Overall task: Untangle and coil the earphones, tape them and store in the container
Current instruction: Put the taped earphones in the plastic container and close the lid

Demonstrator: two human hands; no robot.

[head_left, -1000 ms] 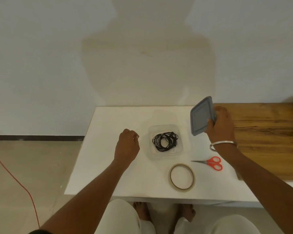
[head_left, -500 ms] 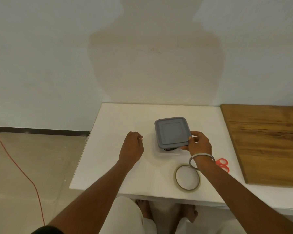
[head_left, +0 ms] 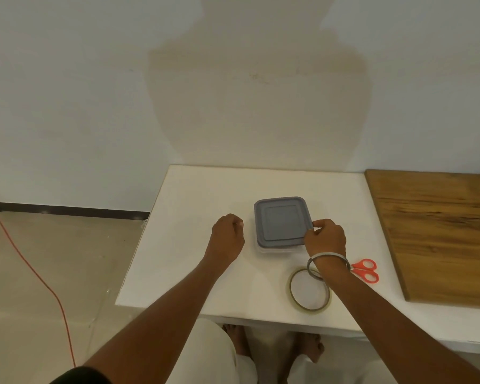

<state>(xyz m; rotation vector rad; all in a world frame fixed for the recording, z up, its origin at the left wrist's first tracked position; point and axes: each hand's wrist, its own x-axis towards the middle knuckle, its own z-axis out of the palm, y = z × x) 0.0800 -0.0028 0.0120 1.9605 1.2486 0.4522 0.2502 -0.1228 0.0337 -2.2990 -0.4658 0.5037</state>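
A grey lid (head_left: 281, 221) lies flat on the clear plastic container (head_left: 272, 250) in the middle of the white table (head_left: 194, 195). The coiled black earphones are hidden under the lid. My right hand (head_left: 326, 237) pinches the lid's near right corner with curled fingers and thumb. My left hand (head_left: 227, 236) rests as a loose fist on the table just left of the container, holding nothing and not touching it.
A roll of clear tape (head_left: 309, 290) lies near the table's front edge, partly under my right wrist. Red-handled scissors (head_left: 365, 270) lie right of it. A wooden board (head_left: 438, 234) covers the right side. A red cable (head_left: 31, 273) runs across the floor at left.
My right hand brought the grey lid from the air at right down onto the container and settled it flat, covering the earphones. My left hand stayed beside the container.
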